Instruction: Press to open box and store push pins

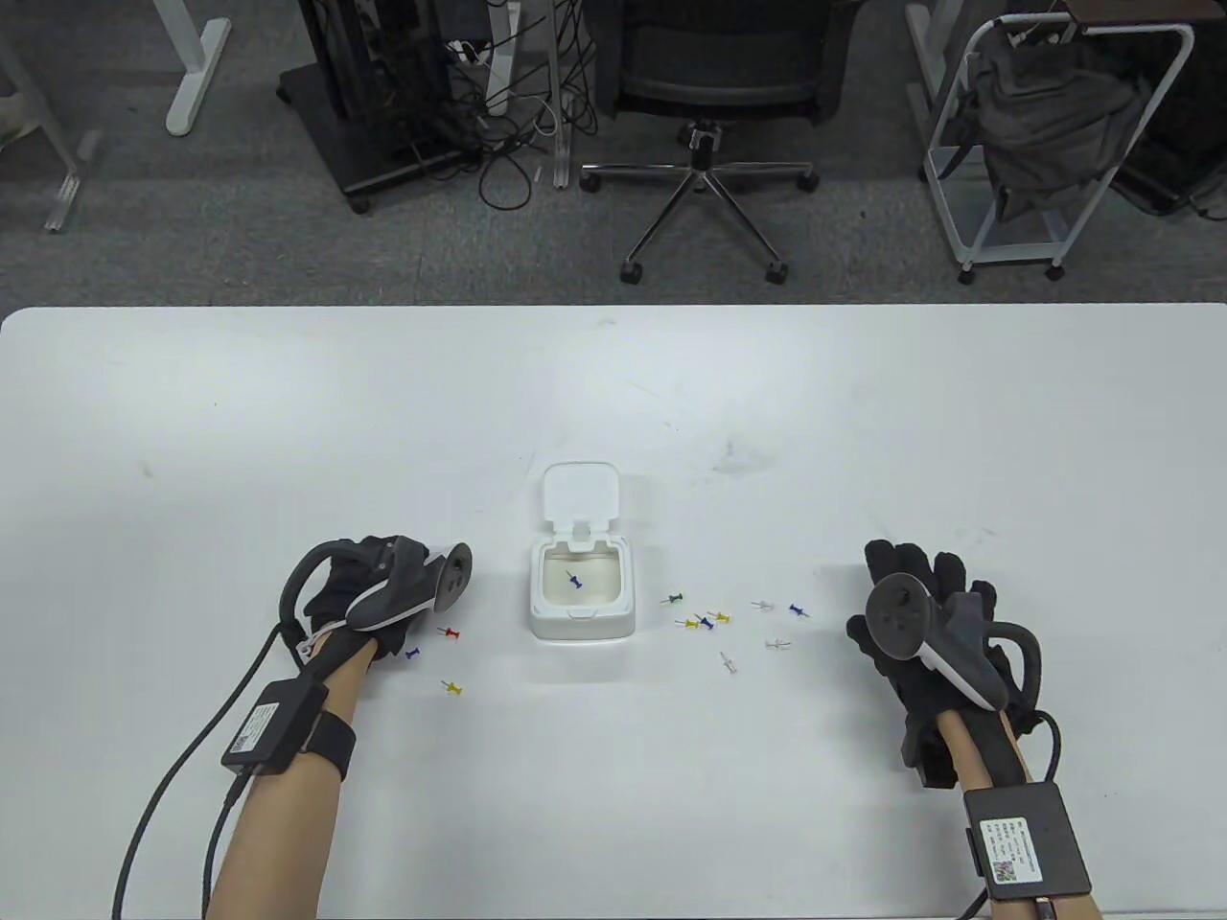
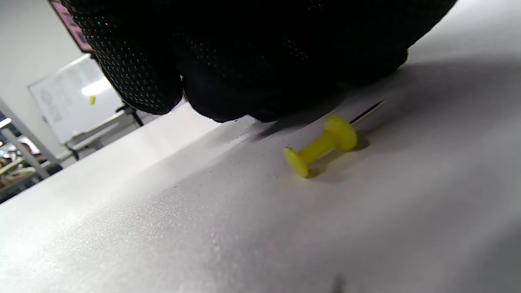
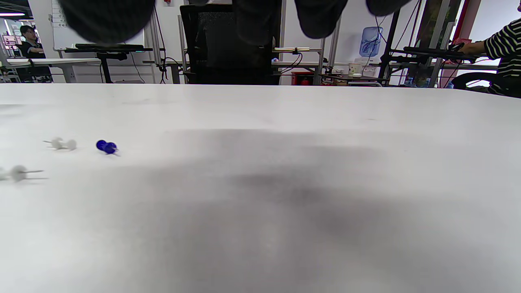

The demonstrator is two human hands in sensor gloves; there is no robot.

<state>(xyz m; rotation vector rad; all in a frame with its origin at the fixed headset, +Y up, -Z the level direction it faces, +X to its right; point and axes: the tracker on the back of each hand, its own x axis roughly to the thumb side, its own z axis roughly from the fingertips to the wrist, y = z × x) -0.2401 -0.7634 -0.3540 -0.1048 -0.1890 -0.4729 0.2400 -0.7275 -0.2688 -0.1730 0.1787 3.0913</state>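
The white box [image 1: 582, 599] stands mid-table with its lid [image 1: 580, 492] flipped open to the far side. One blue pin [image 1: 575, 581] lies inside. My left hand [image 1: 388, 613] rests on the table left of the box with its fingers [image 2: 228, 61] curled under; I see nothing held in them. A yellow pin [image 2: 321, 145] lies just beside those fingers. A red pin [image 1: 449, 632], a blue pin [image 1: 413, 654] and a yellow pin [image 1: 451, 687] lie by this hand. My right hand [image 1: 911, 599] lies flat and empty, fingers spread, to the right of several loose pins [image 1: 705, 621].
More loose pins lie between the box and my right hand: a green one [image 1: 673, 600], white ones [image 1: 777, 644] and a blue one [image 1: 796, 609], which also shows in the right wrist view [image 3: 106, 147]. An office chair [image 1: 705, 86] and carts stand beyond the table's far edge.
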